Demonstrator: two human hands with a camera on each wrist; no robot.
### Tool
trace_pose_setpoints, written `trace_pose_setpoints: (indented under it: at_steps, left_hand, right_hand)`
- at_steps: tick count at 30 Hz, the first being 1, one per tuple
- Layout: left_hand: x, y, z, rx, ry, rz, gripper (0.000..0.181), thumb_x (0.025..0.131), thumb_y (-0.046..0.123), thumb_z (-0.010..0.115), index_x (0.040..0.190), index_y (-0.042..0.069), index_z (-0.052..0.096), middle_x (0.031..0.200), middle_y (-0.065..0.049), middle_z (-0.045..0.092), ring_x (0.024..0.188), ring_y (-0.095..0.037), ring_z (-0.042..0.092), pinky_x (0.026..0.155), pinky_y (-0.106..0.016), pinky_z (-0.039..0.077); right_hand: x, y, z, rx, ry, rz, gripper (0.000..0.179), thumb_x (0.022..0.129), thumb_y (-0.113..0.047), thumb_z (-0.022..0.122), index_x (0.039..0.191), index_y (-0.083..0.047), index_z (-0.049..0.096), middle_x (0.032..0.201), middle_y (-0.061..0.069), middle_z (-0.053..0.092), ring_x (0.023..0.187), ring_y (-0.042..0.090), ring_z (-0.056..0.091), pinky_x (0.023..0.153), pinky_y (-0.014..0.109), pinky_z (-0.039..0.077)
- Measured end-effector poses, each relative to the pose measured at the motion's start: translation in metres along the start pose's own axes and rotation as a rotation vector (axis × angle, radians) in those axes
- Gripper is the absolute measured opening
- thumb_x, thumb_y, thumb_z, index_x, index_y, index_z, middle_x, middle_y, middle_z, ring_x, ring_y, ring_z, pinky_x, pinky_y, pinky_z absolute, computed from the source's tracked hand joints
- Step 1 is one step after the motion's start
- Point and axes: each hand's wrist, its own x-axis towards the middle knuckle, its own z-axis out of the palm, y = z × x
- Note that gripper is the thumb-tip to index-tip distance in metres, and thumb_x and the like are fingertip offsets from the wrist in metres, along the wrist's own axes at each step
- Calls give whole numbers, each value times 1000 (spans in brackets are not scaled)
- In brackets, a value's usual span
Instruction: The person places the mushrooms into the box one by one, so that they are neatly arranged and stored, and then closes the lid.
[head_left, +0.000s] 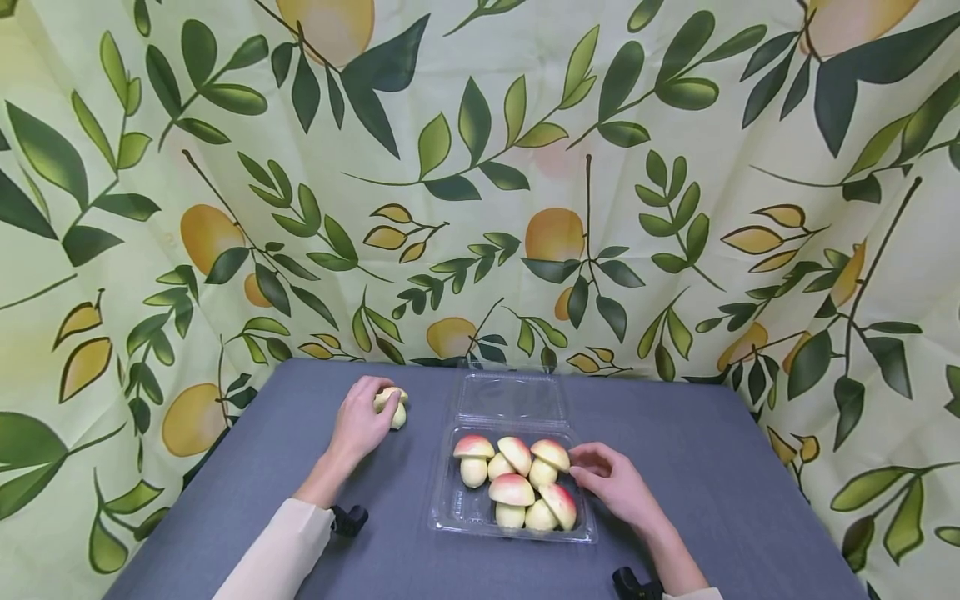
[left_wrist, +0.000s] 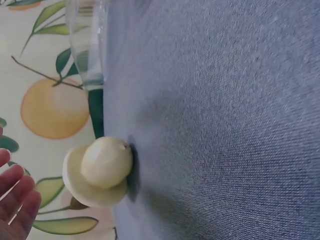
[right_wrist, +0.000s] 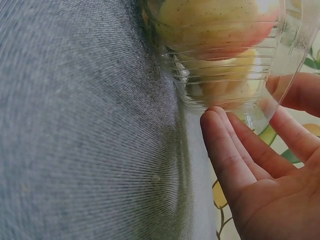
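Observation:
A pale artificial mushroom (left_wrist: 106, 162) rests on the table with its stem end showing in the left wrist view. My left hand (head_left: 365, 414) reaches around it from above in the head view; in the left wrist view its spread fingers (left_wrist: 19, 200) stand apart from it. Several more mushrooms (head_left: 512, 492) with red-tinged caps lie in an open clear plastic container (head_left: 450, 521). My right hand (head_left: 611, 483) grips that container at its right side. Thumb and forefinger reach over the rim, close to a mushroom, while the lower fingers (right_wrist: 227, 147) lie against the outer wall.
The container's clear lid (head_left: 512, 398) is folded back toward the far table edge. A dark blue-grey cloth covers the table (head_left: 675, 425). Behind it hangs a curtain (head_left: 480, 275) printed with leaves and fruit. Small black devices (head_left: 350, 521) are strapped at both wrists.

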Motion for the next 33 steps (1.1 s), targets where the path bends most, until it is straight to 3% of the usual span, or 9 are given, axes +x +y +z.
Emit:
trace_pose_setpoints:
  at_steps: [18,26,33]
  left_hand:
    - [9,-22,11,-35,-111,-213,36,94,24,70,118,-4,67,116,-22,61,111,-39,56,98,-54,44]
    - [9,-29,21,-74,-166,-314,42,93,27,73,120,-4,65,118,-22,59,111,-38,54,93,-50,42]
    - [8,-34,26,-94,-171,-335,41,91,27,76,118,-2,63,117,-22,57,107,-38,54,89,-48,43]
  right_hand:
    - [0,1,-1,7,-6,-3,34,92,-13,76,121,1,66,110,12,70,94,19,67,77,25,56]
    - [0,0,-1,3,0,-6,33,91,-13,76,120,1,67,109,12,70,95,19,67,78,25,55]
    - [0,2,-2,-1,-29,-41,34,92,-13,75,121,3,65,110,15,69,95,19,68,79,25,56]
